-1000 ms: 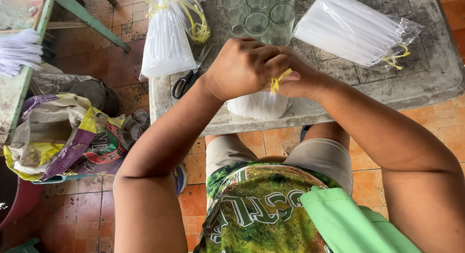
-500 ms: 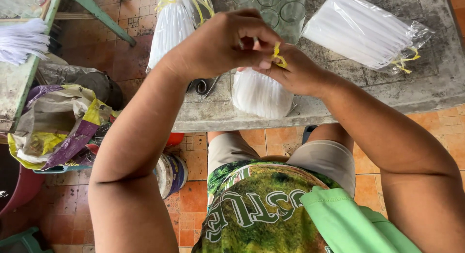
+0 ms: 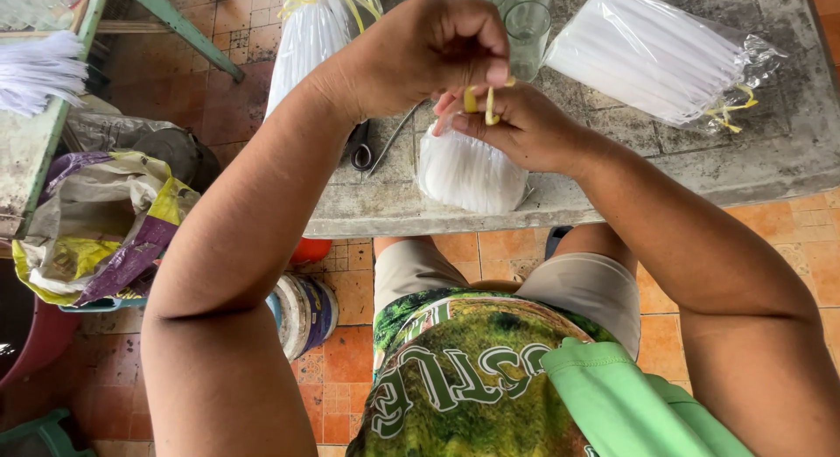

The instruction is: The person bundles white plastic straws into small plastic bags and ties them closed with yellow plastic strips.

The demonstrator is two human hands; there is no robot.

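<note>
Since the earlier frames both hands have risen a little from the table edge, and the yellow rubber band (image 3: 486, 105) now stands stretched between them above the bag's neck. Left hand (image 3: 429, 50), closed into a loose fist at upper centre, pinches one end of the band; right hand (image 3: 516, 129), just below and touching it, grips the gathered neck of the small plastic bag (image 3: 471, 170) and has the band looped over a finger. That bag, packed with white strands, hangs at the near edge of the grey stone table (image 3: 787, 151).

At upper right a larger clear bag (image 3: 652, 59) lies on its side, filled with the same white strands and tied at its right end with yellow bands. Another full bag (image 3: 306, 37) stands at upper centre-left, knotted yellow on top. Empty drinking glasses (image 3: 529, 20) cluster behind the hands. Scissors (image 3: 372, 146) lie on the table, partly hidden by the left forearm. At left, on the tiled floor, a crumpled sack (image 3: 96, 230) sits in a basin.
</note>
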